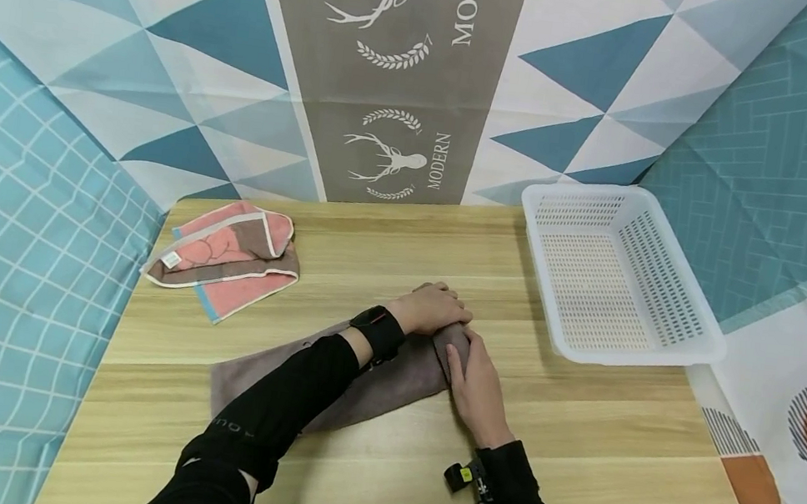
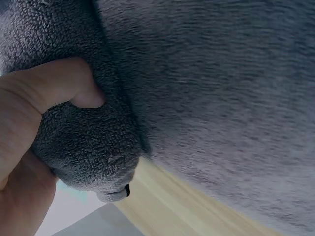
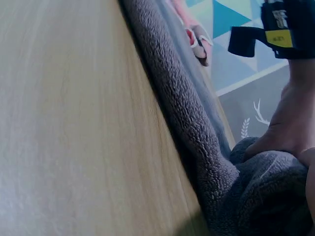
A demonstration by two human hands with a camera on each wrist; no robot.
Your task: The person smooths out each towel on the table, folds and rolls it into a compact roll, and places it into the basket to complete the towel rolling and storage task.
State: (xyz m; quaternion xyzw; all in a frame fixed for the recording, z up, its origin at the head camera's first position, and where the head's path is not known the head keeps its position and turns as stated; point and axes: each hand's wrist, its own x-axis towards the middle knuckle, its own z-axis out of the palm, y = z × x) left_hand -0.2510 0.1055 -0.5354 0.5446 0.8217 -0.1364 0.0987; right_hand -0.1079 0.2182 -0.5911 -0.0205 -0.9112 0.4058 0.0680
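Around the grey towel [image 1: 398, 382] on the tabletop [image 1: 578, 429], a pink-brown cloth [image 1: 226, 249] lies at ten o'clock, a white basket [image 1: 591, 282] at two; the left sleeve [image 1: 295, 398] crosses over it. Left hand [image 1: 432, 309] and right hand [image 1: 481, 388] — fingers clamped on its rolled two-o'clock end.

A long grey-brown plush terry towel [image 1: 397, 390] lies slantwise on a pale wood-grain desk [image 1: 614, 446], its near-left stretch spread flat in a strip, its far-right end wound into a thick roll [image 1: 447, 340] gripped by the left hand [image 1: 432, 309] at the far side and the right hand [image 1: 481, 388] nearer.
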